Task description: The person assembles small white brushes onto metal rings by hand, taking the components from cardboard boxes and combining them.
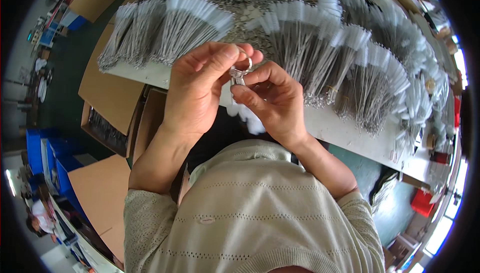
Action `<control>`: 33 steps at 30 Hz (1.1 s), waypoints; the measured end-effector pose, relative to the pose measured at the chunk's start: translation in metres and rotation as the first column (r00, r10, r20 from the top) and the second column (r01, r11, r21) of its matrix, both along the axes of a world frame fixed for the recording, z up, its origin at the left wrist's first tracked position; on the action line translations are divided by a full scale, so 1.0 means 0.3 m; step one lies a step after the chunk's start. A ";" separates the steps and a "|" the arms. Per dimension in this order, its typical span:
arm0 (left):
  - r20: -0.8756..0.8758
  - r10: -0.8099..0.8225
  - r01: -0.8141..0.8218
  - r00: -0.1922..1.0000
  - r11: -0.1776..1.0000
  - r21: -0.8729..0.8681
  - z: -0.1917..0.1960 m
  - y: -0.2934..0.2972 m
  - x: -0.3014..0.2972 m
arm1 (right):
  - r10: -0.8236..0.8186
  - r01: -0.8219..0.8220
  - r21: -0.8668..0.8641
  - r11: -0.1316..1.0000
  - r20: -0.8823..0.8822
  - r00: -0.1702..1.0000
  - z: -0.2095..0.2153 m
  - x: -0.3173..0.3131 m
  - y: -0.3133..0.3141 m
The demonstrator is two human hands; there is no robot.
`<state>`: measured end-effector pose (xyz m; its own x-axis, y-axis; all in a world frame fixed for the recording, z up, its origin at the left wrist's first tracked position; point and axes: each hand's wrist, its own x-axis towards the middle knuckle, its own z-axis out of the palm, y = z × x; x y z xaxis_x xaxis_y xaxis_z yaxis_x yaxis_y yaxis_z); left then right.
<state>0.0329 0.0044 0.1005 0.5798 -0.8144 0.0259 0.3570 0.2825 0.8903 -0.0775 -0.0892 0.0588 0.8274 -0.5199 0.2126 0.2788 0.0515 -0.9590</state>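
In front of my chest, my left hand [197,80] pinches a shiny metal ring [249,64] between thumb and fingers. My right hand [274,99] is closed just below it, thumb and fingertips gripping the tops of a small bunch of wire-stemmed brushes [238,79]. The ring touches the looped ends of these stems; whether it passes through them I cannot tell. White bristle heads [246,115] hang beneath my hands, and the stems between are mostly hidden. Beyond lie fanned heaps of similar wire brushes [192,25] with white bristles.
The brush heaps rest on a pale table [350,133], with more brushes [375,85] to the right. Loose metal pieces [255,35] are scattered between heaps. At left stand an open cardboard box [107,128] and blue bins [42,153]. Another person [41,218] is far left.
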 end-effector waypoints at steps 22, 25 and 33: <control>0.340 -0.769 -0.317 0.541 0.188 0.930 -1.102 0.809 0.252 | 0.249 -0.288 0.051 0.956 -0.658 0.710 -0.237 -0.005 0.036; 0.532 -0.664 -0.379 0.525 0.378 0.845 -1.198 0.700 0.237 | 0.222 -0.248 0.067 0.966 -0.706 0.673 -0.231 -0.010 0.035; 0.518 -0.551 -0.334 0.654 0.404 0.852 -1.380 0.565 0.321 | 0.244 -0.228 0.116 0.967 -0.681 0.690 -0.258 -0.008 0.026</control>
<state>0.1292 0.1740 -0.3135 0.6338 -0.6673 -0.3911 -0.4652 -0.7329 0.4965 -0.0798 -0.0812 -0.0187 0.8356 -0.2846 -0.4700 -0.4777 0.0461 -0.8773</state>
